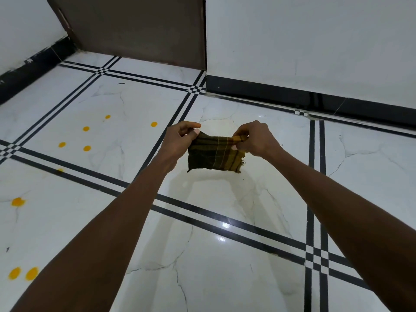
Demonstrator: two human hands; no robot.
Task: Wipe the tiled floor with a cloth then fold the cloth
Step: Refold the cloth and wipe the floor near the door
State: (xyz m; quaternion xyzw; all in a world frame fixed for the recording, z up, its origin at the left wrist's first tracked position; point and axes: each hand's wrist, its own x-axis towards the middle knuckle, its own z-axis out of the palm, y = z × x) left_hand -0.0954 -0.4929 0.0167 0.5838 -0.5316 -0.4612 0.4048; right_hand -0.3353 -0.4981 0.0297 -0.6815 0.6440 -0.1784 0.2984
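The left hand (180, 137) and right hand (253, 138) each pinch a top corner of the folded checked cloth (215, 155). This looks like the folding step; next, bring the 2 corners together.

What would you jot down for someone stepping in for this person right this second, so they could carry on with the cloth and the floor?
Left hand: pinches the top left corner of the cloth.
Right hand: pinches the top right corner.
Cloth: dark checked with yellow stripes, held up in the air above the tiled floor, hanging as a small rectangle, so it looks already partly folded.
Done: cannot be told for sure from this view; the tile under the hands looks glossy.
Left: yellow spots remain on the tiles to the left, so wiping there seems unfinished; then finish folding the cloth and set it down.
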